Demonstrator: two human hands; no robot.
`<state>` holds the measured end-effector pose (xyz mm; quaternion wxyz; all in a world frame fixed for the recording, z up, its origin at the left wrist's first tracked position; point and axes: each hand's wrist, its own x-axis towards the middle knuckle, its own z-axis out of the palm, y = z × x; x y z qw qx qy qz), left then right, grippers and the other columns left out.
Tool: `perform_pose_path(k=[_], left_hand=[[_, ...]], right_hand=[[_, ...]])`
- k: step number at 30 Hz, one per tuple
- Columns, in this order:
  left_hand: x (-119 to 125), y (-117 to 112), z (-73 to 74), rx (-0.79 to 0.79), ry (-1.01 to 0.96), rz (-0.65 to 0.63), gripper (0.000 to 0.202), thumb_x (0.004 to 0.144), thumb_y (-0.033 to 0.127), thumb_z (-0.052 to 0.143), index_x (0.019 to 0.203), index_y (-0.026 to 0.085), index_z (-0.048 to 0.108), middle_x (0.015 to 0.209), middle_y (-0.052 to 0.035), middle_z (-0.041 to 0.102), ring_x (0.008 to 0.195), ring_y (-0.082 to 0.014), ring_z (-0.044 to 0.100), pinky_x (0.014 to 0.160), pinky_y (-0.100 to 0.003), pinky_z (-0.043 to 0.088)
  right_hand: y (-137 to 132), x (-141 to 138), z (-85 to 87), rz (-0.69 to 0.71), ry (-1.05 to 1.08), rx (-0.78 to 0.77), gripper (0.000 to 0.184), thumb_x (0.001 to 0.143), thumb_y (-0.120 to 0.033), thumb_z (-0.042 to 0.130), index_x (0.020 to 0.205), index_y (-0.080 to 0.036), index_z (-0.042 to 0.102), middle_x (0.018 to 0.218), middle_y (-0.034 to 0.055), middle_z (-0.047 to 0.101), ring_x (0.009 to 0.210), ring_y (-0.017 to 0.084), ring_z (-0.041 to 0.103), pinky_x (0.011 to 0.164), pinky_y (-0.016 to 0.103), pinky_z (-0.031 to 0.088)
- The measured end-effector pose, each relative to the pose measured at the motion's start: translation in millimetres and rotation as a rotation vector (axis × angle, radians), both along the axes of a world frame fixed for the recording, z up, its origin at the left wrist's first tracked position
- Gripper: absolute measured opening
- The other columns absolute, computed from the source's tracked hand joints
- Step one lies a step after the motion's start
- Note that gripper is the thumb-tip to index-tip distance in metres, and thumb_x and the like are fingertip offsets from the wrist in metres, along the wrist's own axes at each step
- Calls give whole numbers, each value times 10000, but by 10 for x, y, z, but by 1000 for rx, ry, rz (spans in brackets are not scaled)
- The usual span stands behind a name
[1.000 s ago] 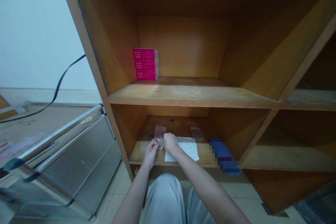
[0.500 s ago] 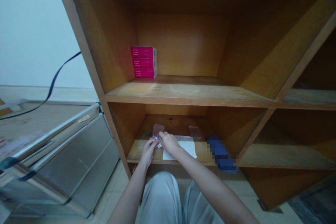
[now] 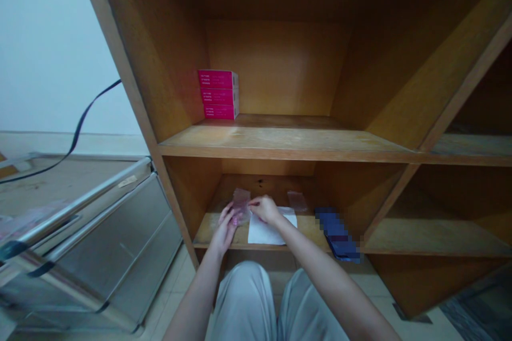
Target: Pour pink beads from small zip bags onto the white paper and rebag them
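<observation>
My left hand (image 3: 225,229) holds a small clear plastic bag (image 3: 241,205) with a pinkish tint upright above the lower shelf. The fingertips of my right hand (image 3: 266,210) pinch the bag's right edge. Under my right hand lies a white paper sheet (image 3: 269,230). Another small clear bag (image 3: 298,201) rests behind the sheet. To the right, a dark blue object (image 3: 337,234) sits at the shelf's front edge, too blurred to name. Three stacked magenta boxes (image 3: 218,95) stand on the upper shelf against the left wall.
The hands work inside a wooden shelf unit (image 3: 280,138) with divided compartments. To its left stands a steel cabinet (image 3: 116,240), and a black cable (image 3: 76,138) runs above it. My grey-trousered knees (image 3: 244,303) are below the shelf.
The bag, bunched between my hands before, now stands more upright and spread out. My hands have moved slightly apart, and the view has shifted a little.
</observation>
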<state>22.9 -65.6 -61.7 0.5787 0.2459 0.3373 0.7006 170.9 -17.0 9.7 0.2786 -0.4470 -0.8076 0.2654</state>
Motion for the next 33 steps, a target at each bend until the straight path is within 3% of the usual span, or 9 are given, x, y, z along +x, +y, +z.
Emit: perform_pose_path(k=[5,9,14,19,26,29,33], left_hand=[[-7,4,-24,1,-18,-11,466,677,127,609,1106,229,459,1009,-70,602,781,-123,615,598,-172,460],[-5,6,-31,-2,15,-13,459,668,92,611,1088,213,469,1068,-81,587,796,-125,613,621,-180,473],[11,-3,1,18,16,-29,418,683,96,600,1070,203,481,1045,-75,599,797,-124,614,603,-172,477],[14,23,10,15,-72,-36,330,706,103,569,1019,185,505,922,-53,620,785,-126,621,615,-173,482],[15,31,-17,-25,-1,6,234,682,95,580,900,166,534,812,-23,621,699,-108,618,566,-170,469],[56,-19,26,5,116,-82,297,628,86,635,905,151,551,829,-44,636,684,-119,612,540,-174,450],[147,-88,140,102,217,-273,419,626,121,655,1030,158,548,1043,-112,600,803,-168,602,600,-216,456]], right_hand=[[33,40,-22,-29,166,-124,241,671,-146,502,820,-151,692,691,41,677,531,129,558,513,210,402],[73,64,-146,-7,184,-218,250,675,-142,477,790,-151,699,636,36,664,464,107,497,469,205,367],[105,139,-284,79,281,-287,234,689,-278,531,770,-130,693,514,1,590,409,74,402,419,190,300],[80,227,-185,169,336,-315,371,643,-445,593,792,-115,675,507,-13,541,429,67,388,421,186,289],[77,236,-83,114,413,-311,403,609,-456,626,799,-104,669,643,34,617,524,97,485,503,209,364],[67,227,-42,96,474,-334,414,602,-454,634,824,-106,665,721,63,642,587,121,532,547,229,396],[31,234,25,104,528,-367,414,584,-439,657,833,-108,661,772,84,650,650,141,566,591,245,419]])
